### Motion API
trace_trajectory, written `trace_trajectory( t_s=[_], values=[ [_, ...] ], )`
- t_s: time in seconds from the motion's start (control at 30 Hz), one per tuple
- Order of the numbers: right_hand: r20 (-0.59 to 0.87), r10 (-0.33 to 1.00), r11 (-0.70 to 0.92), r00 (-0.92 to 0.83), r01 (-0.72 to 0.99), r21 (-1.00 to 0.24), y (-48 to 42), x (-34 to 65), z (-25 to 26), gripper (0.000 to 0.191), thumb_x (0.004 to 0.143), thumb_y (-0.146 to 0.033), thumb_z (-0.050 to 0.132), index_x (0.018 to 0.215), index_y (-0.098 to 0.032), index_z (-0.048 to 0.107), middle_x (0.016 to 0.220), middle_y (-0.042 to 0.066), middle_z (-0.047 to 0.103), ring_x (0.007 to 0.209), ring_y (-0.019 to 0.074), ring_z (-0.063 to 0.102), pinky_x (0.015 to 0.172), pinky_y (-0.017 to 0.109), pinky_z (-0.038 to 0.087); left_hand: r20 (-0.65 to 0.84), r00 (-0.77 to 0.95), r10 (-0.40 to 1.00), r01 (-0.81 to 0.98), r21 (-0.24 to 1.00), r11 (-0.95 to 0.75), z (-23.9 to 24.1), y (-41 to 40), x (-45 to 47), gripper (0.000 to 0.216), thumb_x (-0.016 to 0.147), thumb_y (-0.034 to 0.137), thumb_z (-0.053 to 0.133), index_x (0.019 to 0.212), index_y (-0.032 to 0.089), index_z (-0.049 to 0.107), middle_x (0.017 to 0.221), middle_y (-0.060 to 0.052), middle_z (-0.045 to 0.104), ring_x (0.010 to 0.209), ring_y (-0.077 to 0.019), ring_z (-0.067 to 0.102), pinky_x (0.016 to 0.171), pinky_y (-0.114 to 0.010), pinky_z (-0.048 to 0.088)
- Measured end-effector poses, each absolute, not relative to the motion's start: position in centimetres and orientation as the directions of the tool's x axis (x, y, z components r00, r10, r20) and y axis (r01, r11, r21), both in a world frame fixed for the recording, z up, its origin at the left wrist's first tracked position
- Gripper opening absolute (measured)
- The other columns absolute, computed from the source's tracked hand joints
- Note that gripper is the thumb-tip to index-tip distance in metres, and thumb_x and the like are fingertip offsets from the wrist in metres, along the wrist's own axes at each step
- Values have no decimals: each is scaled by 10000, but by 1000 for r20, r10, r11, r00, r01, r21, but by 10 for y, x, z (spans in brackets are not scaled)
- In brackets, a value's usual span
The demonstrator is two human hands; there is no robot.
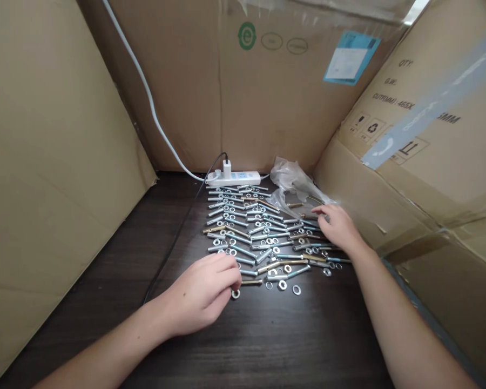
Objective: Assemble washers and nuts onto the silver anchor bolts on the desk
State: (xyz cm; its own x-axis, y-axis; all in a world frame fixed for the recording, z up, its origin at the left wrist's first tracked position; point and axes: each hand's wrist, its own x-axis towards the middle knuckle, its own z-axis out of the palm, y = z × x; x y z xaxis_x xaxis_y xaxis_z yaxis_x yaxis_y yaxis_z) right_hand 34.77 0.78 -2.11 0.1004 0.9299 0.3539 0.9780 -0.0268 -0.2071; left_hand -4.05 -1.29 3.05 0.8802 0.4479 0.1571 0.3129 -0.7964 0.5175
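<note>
My left hand (208, 292) is closed low over the front left of the laid-out hardware. Its fingers curl inward, and what they hold, if anything, is hidden. Just beside its fingertips lies a washer (235, 294), partly covered. My right hand (340, 229) reaches over the right side of the rows, thumb and forefinger apart, near a brass-coloured bolt (308, 216). Between the hands, rows of metal bolts and sleeves (277, 245) lie on the dark table with nuts and rings among them. Toward me are a loose nut (282, 284) and a flat washer (296, 290).
Behind the rows stands a white power strip (249, 177) with a plugged-in charger (227, 169). A black cable (178, 232) runs down the left. A clear plastic bag (289, 178) lies at the back right. Cardboard walls (178, 97) enclose the dark table (259, 346) on three sides.
</note>
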Motion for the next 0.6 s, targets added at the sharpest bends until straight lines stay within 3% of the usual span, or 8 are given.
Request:
trace_trajectory(
  t_s=[0.13, 0.3, 0.6],
  values=[
    [393, 917, 6, 73, 981, -195, 9, 344, -19, 253, 801, -192, 452, 950, -194, 657, 1005, 71, 654, 967, 250, 547, 880, 377, 414, 169, 880, 444, 303, 518, -800, 31, -13, -40, 162, 831, 62, 375, 793, 174, 484, 830, -23, 518, 795, -161, 449, 728, -293, 361],
    [317, 946, -29, 74, 989, -142, 8, 345, -25, 293, 770, -140, 468, 983, -182, 664, 1010, 81, 649, 958, 247, 547, 872, 373, 418, 178, 873, 454, 305, 527, -793, 29, -13, -42, 179, 833, 54, 359, 780, 172, 483, 807, -21, 514, 780, -155, 448, 718, -287, 356],
    [287, 952, -46, 101, 980, -193, 14, 356, -37, 252, 831, -168, 472, 964, -177, 686, 1006, 80, 659, 958, 233, 574, 897, 362, 421, 214, 831, 514, 317, 577, -753, 25, -5, -45, 198, 840, 48, 351, 733, 166, 469, 774, -10, 491, 737, -133, 444, 678, -254, 348]
  ],
)
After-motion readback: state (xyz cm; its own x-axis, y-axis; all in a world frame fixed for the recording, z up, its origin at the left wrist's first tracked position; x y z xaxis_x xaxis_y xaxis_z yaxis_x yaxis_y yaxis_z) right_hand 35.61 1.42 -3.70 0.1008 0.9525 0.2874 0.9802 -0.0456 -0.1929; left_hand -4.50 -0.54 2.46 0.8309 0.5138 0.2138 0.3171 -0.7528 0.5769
